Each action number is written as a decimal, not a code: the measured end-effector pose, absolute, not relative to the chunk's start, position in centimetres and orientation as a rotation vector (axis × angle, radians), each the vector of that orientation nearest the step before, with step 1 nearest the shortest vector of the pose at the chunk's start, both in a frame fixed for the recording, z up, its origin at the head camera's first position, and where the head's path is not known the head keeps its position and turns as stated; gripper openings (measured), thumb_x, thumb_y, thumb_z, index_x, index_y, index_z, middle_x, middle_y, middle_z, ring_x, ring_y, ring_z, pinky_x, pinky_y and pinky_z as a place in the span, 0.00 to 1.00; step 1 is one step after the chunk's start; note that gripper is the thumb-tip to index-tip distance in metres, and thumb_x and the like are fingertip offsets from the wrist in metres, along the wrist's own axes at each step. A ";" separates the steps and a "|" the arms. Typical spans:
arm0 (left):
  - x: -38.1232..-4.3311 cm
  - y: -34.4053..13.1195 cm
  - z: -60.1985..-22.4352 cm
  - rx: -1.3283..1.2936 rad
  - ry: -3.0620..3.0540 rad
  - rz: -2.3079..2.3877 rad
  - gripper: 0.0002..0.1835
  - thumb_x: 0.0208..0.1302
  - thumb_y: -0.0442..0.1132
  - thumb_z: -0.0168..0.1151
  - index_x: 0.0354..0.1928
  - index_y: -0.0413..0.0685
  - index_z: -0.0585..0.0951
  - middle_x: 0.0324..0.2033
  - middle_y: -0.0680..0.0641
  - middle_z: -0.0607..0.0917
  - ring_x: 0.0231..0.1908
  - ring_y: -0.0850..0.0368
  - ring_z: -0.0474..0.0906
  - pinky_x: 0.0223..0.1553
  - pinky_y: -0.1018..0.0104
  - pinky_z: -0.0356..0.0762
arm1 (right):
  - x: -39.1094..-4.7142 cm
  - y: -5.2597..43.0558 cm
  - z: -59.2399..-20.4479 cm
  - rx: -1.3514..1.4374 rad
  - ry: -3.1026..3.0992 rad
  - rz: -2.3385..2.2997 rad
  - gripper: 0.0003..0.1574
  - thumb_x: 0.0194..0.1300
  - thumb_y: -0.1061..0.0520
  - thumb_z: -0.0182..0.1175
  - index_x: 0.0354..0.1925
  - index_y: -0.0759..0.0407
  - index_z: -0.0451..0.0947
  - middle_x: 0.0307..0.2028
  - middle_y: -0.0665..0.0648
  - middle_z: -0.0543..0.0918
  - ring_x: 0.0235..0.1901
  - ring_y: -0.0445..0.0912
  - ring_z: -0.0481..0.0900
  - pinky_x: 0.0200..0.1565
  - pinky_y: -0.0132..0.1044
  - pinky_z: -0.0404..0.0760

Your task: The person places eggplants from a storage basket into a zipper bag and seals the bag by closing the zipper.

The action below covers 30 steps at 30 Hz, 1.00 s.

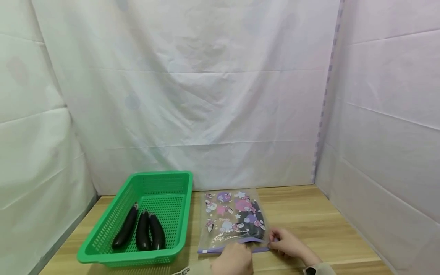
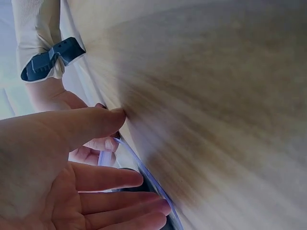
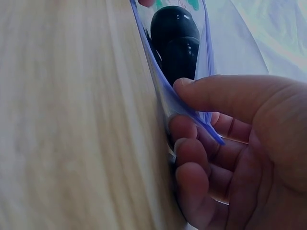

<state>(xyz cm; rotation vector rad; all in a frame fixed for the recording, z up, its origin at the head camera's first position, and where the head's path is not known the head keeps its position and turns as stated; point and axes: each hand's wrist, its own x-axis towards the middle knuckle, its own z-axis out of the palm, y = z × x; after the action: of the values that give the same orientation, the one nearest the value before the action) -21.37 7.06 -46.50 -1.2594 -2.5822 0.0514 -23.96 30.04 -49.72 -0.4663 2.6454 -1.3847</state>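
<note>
In the head view, a green basket (image 1: 188, 210) stands at the left of the desk (image 1: 299, 206) with three eggplants (image 1: 142, 231) in it. Right of it lies a clear printed bag (image 1: 216, 221), its purple strip (image 1: 259, 249) toward the near edge, with dark, eggplant-like shapes (image 1: 245, 229) at its right side. The left hand (image 1: 233, 259) is at the middle of that strip, the right hand (image 1: 287, 242) at its right end.

In the left wrist view, the left hand's fingers are nearly straight, thumb apart, gripping nothing; whether they touch the strip I cannot tell.

In the right wrist view, the right hand pinches the strip between thumb and fingers. The mouth gapes around the dark shapes, so loading looks partly done: three eggplants remain outside the bag, which is unsealed.
</note>
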 end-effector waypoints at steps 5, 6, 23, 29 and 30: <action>-21.6 6.4 -46.5 -1.346 -2.583 -0.033 0.09 0.35 0.48 0.65 0.10 0.61 0.75 0.15 0.61 0.71 0.18 0.68 0.65 0.20 0.74 0.64 | -24.1 29.9 -49.9 -0.456 2.651 -1.383 0.11 0.51 0.58 0.61 0.26 0.59 0.67 0.14 0.48 0.67 0.10 0.39 0.64 0.09 0.32 0.65; -21.6 6.2 -46.4 -1.354 -2.591 -0.049 0.08 0.35 0.48 0.66 0.10 0.62 0.75 0.16 0.61 0.71 0.18 0.69 0.65 0.20 0.74 0.63 | -24.1 29.8 -49.9 -0.457 2.647 -1.386 0.11 0.51 0.57 0.61 0.26 0.59 0.67 0.14 0.48 0.67 0.10 0.39 0.65 0.09 0.32 0.66; -19.7 1.2 -41.2 -1.486 -2.386 0.030 0.21 0.53 0.56 0.57 0.47 0.56 0.73 0.30 0.61 0.77 0.27 0.69 0.73 0.24 0.76 0.69 | -24.1 30.4 -50.1 -0.447 2.621 -1.366 0.11 0.52 0.57 0.61 0.26 0.58 0.67 0.15 0.48 0.69 0.11 0.40 0.65 0.10 0.33 0.68; -19.4 -1.5 -39.2 -1.459 -2.336 -0.003 0.25 0.54 0.56 0.57 0.53 0.58 0.71 0.42 0.59 0.77 0.35 0.67 0.76 0.20 0.74 0.70 | -24.2 30.5 -50.0 -0.476 2.609 -1.374 0.12 0.53 0.56 0.60 0.27 0.59 0.66 0.16 0.48 0.68 0.11 0.39 0.65 0.10 0.32 0.67; -19.4 -2.0 -39.0 -1.447 -2.318 -0.020 0.25 0.53 0.55 0.57 0.53 0.57 0.71 0.41 0.59 0.78 0.33 0.67 0.76 0.18 0.75 0.68 | -24.3 30.5 -50.0 -0.481 2.604 -1.379 0.12 0.53 0.56 0.60 0.27 0.59 0.66 0.16 0.48 0.68 0.11 0.39 0.65 0.10 0.32 0.67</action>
<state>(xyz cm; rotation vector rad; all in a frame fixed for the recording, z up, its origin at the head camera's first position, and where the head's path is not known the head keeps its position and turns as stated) -19.41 -1.96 -38.99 -1.4474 -2.3183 -0.0203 -24.26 30.48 -50.04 -0.4812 2.6036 -1.3787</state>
